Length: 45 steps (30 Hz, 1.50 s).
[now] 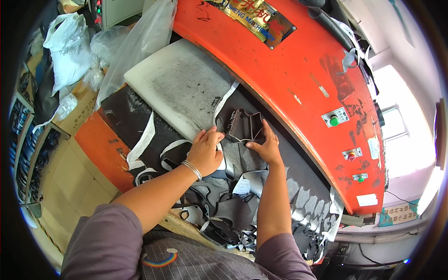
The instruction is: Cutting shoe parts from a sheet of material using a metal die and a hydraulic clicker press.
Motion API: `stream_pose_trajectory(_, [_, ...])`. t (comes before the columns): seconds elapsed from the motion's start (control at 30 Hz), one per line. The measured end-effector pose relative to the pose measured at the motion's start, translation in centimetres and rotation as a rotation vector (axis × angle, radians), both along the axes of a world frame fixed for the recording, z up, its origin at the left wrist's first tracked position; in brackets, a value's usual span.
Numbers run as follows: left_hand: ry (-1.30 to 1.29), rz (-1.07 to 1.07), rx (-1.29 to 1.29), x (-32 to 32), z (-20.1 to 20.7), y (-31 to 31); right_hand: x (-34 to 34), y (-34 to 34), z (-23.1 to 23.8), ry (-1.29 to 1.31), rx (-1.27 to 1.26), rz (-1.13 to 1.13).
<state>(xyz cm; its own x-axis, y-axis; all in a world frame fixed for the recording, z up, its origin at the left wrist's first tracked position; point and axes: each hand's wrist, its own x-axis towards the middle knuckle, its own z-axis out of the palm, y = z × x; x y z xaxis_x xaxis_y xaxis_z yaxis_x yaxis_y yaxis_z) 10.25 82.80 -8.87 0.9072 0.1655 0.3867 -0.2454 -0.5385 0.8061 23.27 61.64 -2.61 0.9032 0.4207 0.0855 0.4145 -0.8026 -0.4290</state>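
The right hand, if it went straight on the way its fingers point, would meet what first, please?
Most likely the red machine, at its lower edge, beyond the fingertips of the right hand; depth is unclear, so it might pass beneath instead.

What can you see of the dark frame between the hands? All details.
The dark frame is an angular, open-centred outline with thin, upright walls, apparently metal, dark brown with a brighter near rim. Slim bracing crosses its inside; pale marks show on its left wall. It sits over the dark surface, just beyond some grey pieces. The right hand has thumb and forefinger spread along its right side, seemingly touching; the left hand is by its near left corner, contact unclear.
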Motion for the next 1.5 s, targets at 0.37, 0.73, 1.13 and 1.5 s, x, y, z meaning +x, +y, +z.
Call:
stream_pose_trajectory(0.37, [0.018, -0.047, 0.112, -0.2, 0.6, 0.0, -0.5, -0.5, -0.5, -0.097, 0.058, -0.006])
stream_pose_trajectory(0.73, [0.02, -0.011, 0.167, 0.0, 1.1, -0.6, -0.3, -0.7, -0.7, -0.092, 0.104, -0.02])
stream_pose_trajectory(1.13, [0.042, -0.025, 0.208, 0.1, 1.6, -1.0, 0.0, -1.3, -0.5, -0.034, 0.158, -0.009])
stream_pose_trajectory(1.5, [0.07, -0.036, 0.228, 0.6, 1.8, -1.7, 0.3, -1.9, -0.7, -0.085, 0.148, -0.049])
